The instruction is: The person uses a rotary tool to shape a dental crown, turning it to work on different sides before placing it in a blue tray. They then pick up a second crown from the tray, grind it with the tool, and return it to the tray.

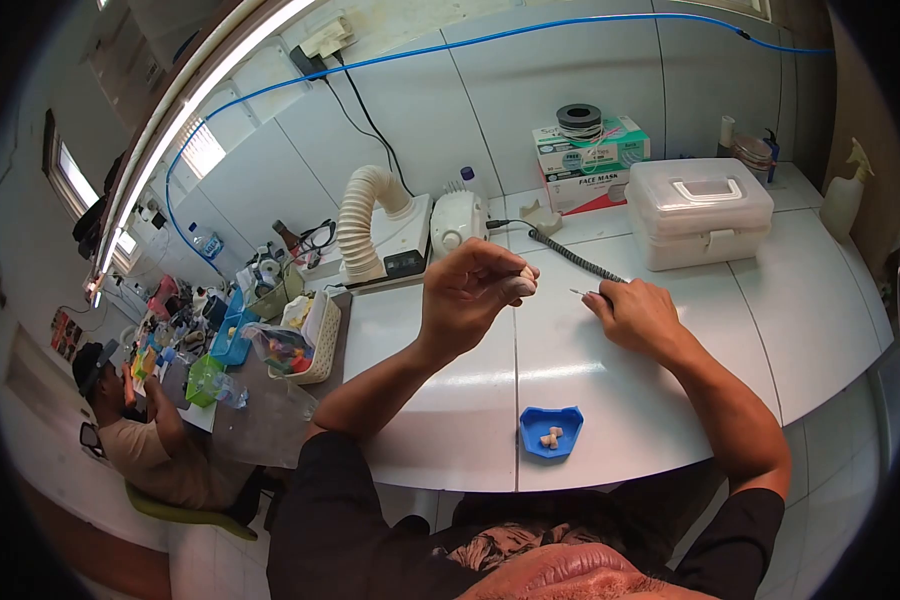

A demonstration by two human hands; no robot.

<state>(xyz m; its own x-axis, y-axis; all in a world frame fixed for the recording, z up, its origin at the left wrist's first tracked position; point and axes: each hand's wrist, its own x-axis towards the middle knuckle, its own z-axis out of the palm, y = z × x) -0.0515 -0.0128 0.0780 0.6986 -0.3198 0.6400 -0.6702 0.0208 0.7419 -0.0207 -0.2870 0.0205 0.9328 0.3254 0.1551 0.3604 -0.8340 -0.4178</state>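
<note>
My left hand [470,290] is raised above the white table [670,400] and pinches a small pale tooth-like piece [527,277] between thumb and fingers. My right hand [635,312] rests on the table and grips a slim handpiece with a thin metal tip [577,292] pointing left toward the piece. Its dark coiled cord [570,258] runs back to a white motor unit [457,220]. A small blue tray [551,430] with a few pale pieces in it lies near the table's front edge.
A ribbed suction hose on a white box [370,225] stands at the back left. A lidded white plastic case [698,208], face mask boxes [590,160] and a spray bottle [842,195] stand at the back right. Another person [140,440] sits at a cluttered bench on the left.
</note>
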